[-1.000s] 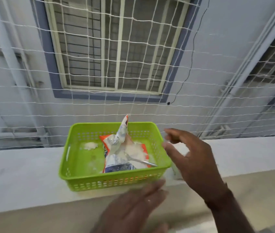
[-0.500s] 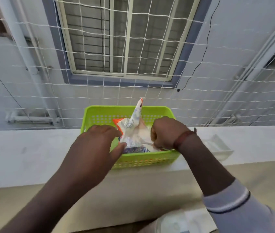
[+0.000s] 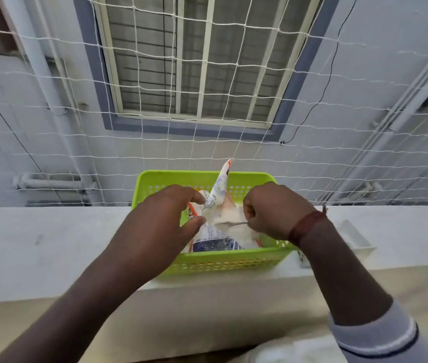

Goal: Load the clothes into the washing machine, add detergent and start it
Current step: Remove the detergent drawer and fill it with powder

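A torn detergent powder packet (image 3: 214,238) lies in a lime green perforated basket (image 3: 233,262) on a white ledge. My left hand (image 3: 164,221) pinches the packet's left edge between thumb and fingers and holds it open. My right hand (image 3: 273,210) is closed on the handle of a metal spoon (image 3: 233,224) whose bowl lies in the white powder inside the packet. The packet's torn top flap (image 3: 222,179) sticks upward between my hands. No washing machine or clothes are in view.
The white ledge (image 3: 50,244) runs across the view. A clear plastic tray (image 3: 356,239) sits on it right of the basket. A white rope net (image 3: 207,74) closes the opening behind, with a barred window beyond.
Both hands came forward into the basket. My left hand took hold of the packet edge and my right hand closed on the spoon. The view moved closer.
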Action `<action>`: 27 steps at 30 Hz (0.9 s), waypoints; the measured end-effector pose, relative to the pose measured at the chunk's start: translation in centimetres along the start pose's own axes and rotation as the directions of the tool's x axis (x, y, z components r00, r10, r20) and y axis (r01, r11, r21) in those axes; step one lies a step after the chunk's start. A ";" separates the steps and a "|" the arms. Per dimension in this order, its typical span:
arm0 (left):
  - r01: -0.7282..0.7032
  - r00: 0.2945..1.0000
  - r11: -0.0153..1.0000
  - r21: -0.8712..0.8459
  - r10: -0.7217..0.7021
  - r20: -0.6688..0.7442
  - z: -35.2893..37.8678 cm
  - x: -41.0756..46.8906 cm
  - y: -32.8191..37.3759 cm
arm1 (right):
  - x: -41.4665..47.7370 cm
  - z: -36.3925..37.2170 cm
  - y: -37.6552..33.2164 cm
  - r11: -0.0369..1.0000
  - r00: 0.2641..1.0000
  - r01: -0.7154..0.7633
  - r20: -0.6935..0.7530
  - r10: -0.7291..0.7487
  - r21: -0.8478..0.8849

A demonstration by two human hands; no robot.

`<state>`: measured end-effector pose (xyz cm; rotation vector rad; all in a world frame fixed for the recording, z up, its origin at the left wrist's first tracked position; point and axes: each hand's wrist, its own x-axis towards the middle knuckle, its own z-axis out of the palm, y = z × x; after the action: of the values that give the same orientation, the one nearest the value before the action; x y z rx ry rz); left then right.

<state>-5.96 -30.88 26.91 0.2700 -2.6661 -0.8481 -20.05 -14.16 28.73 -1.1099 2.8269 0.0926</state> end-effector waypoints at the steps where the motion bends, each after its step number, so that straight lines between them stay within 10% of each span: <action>1: -0.042 0.999 0.999 -0.026 0.042 0.008 0.1 0.1 -0.1 | -0.3 -0.1 0.1 1.000 0.999 0.005 -0.043 -0.005 0.002; 8: -0.075 0.995 0.994 -0.083 0.080 0.055 0.7 0.3 -0.9 | -1.1 1.0 0.3 0.995 0.977 -0.003 -0.210 0.023 0.096; 27: 0.085 0.992 0.996 -0.016 -0.084 0.094 1.0 0.4 -1.0 | -2.0 0.2 -1.0 0.898 0.995 -0.099 0.023 0.099 0.429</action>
<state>-6.63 -31.25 25.63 0.3489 -2.7476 -0.9339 -17.87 -13.49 28.78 -0.8633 2.7044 -0.5001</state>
